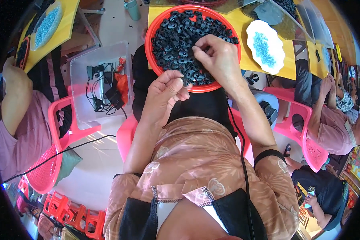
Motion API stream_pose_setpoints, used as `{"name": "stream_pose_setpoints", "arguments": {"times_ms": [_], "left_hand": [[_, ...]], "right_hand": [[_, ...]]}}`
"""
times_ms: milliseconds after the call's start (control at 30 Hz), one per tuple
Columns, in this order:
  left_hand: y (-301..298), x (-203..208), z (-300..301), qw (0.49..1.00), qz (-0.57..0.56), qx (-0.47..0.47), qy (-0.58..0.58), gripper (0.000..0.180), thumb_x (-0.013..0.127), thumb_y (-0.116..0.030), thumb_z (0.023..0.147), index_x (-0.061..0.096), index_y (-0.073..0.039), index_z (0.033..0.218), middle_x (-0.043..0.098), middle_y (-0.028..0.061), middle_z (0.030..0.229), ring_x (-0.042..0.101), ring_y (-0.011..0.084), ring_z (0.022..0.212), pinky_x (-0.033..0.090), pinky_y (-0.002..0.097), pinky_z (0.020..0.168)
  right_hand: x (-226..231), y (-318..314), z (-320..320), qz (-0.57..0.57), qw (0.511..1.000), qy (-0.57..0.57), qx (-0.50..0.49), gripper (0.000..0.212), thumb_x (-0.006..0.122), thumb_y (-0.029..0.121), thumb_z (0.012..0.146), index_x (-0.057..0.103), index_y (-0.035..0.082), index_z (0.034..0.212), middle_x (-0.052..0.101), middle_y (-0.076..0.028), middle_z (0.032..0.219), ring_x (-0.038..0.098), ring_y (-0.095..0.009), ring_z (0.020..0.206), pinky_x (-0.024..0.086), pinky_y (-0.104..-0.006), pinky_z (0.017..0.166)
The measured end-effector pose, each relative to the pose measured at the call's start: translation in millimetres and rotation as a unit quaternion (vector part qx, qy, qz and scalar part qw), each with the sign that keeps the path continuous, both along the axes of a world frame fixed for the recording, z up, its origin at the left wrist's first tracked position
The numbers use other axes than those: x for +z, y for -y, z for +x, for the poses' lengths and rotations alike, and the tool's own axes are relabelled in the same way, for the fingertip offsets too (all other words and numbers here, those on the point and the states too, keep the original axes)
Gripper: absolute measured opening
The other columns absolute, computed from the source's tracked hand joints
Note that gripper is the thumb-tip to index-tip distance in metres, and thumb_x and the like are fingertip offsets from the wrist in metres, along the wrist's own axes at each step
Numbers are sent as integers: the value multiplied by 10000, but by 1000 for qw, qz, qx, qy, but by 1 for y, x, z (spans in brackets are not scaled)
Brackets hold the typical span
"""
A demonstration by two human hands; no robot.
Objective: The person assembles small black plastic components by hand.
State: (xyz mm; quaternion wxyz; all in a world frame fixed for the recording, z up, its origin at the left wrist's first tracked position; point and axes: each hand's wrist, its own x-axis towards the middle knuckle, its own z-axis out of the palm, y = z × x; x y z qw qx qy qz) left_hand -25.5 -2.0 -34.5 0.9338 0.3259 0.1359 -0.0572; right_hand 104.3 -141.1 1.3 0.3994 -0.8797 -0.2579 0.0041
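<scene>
My left hand (167, 93) is closed in a pinch on a small black plastic part (185, 81), held up at the near rim of a round red basin (150, 52). Many small black plastic parts (176, 38) fill that basin, which rests by the table edge above my lap. My right hand (219, 55) hangs over the right side of the heap. Its fingers are curled together, their tips close to the black parts; whether something small sits between them is hidden.
A white scalloped plate (282, 52) of small blue pieces stands on the yellow table (290, 70), right of the basin. On my left, a clear plastic bin (78, 76) holds black cables and adapters. People sit on both sides, on pink chairs (54, 124). A dark cable crosses the left side.
</scene>
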Motion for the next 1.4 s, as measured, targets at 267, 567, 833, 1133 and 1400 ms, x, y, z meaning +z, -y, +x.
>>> {"name": "stream_pose_setpoints", "arguments": {"times_ms": [267,567,833,1133,1400], "left_hand": [[2,4,13,999,-12,42,-14,185,603,-142,905,563,-36,1051,663,109,906,621,131,698,495,237,660],[-4,0,8,997,-21,67,-18,180,585,-108,913,559,-21,1068,658,142,915,625,142,708,504,243,663],[-6,-1,8,997,-24,69,-16,176,598,-108,905,569,-21,1055,660,134,917,621,138,709,499,240,663],[-5,1,12,997,-26,75,-26,171,602,-139,907,576,-39,1043,669,112,918,629,130,727,497,238,686],[-7,0,12,997,-25,75,-22,153,592,-137,914,579,-47,1037,672,102,916,638,132,727,502,239,686]], "right_hand": [[6,21,4,81,992,-82,-49,81,681,54,772,672,1,832,648,-51,717,593,-81,585,474,-236,541],[-2,7,1,-88,989,112,29,105,682,97,747,706,64,843,600,-103,753,637,-278,689,506,-390,622],[5,0,26,-257,911,225,231,143,576,22,748,648,4,870,522,-116,837,626,-288,721,514,-387,594],[12,1,51,-210,914,179,298,89,609,39,764,586,-14,831,561,-148,862,610,-334,730,495,-416,647],[11,7,56,-302,900,215,231,115,629,49,770,658,15,876,568,-122,868,615,-317,799,500,-407,697]]}}
